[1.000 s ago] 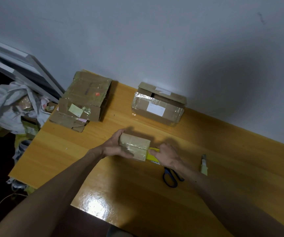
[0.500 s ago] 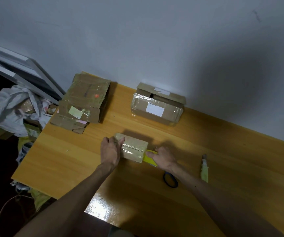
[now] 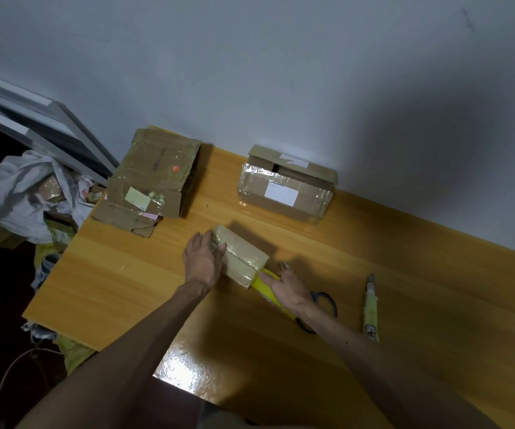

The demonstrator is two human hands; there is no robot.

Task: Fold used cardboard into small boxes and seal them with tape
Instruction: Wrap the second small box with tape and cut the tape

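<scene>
Where the left hand has gone: a second ago the left hand (image 3: 202,261) was cupped round the near-left corner of the small box (image 3: 244,258). It has now slid to the box's left end, and the palm lies flat against it.
What that means: I judge that tape has been run along the top seam and is being smoothed down over the end. The sealing of this box looks nearly done, but the tape is not yet cut.
Small box: it is closed and glossy with tape, lying askew on the table (image 3: 126,289) between the two hands. It has hardly shifted.
Left hand pose: the forearm comes in from the lower left with the wrist straight. The fingers are straight and pressed together, pointing toward the wall, and the thumb is laid on the box's top edge.
Right hand pose: the right hand (image 3: 287,289) stays at the box's right end, knuckles up. Its fingers are curled over the yellow tape roll (image 3: 261,284), which touches that end.
Scissors (image 3: 326,301): they lie flat on the table, partly hidden under the right hand, with the blue handles showing beside the wrist.
Utility knife (image 3: 370,308): it lies further right, apart from both hands.
Other cardboard: a larger taped box (image 3: 284,193) stands by the wall, and flattened cardboard (image 3: 154,181) lies at the far-left corner, both well apart from the work.
</scene>
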